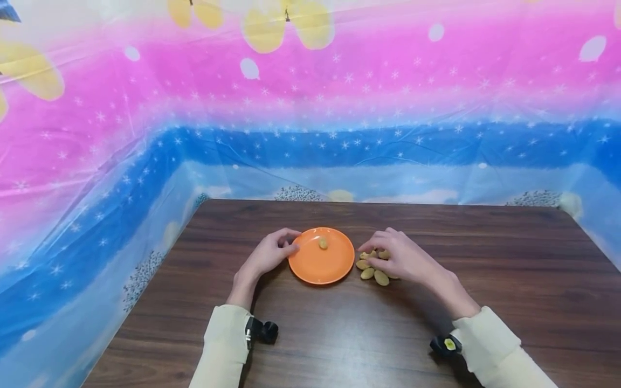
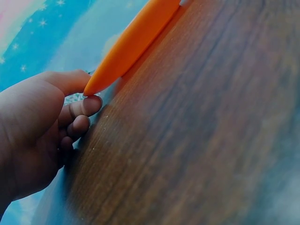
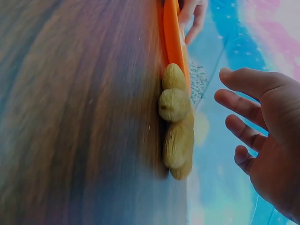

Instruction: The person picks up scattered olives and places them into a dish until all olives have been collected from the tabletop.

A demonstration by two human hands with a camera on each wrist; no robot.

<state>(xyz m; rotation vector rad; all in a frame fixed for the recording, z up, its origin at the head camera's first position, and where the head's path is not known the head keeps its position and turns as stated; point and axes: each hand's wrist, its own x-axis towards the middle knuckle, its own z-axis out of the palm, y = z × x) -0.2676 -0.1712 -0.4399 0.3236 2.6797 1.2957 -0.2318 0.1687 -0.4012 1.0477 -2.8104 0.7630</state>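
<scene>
Several oval, wrinkled, olive-yellow fruits (image 1: 381,277), long axes splayed variously, lie below the nearer right hand (image 1: 407,256), its parted, loosely bent fingers holding nothing, while the left hand (image 1: 269,252) pinches a round, glossy orange plate (image 1: 322,269) bearing one lone matching fruit (image 1: 323,243) toward its far side.

In the head view, the right hand (image 1: 406,258) covers part of the pile of brown oval pieces (image 1: 381,278), so their number cannot be told, and the lone piece (image 1: 323,243) on the orange plate (image 1: 322,268) is too small for fine detail. Both sleeves (image 1: 224,334) and the table (image 1: 310,328) run off the bottom. The left wrist view cuts the plate at the top and hides its upper face; the wood there blurs toward the right. In the right wrist view, nearer pieces hide others, and the left hand (image 3: 193,18) is cut off above
</scene>
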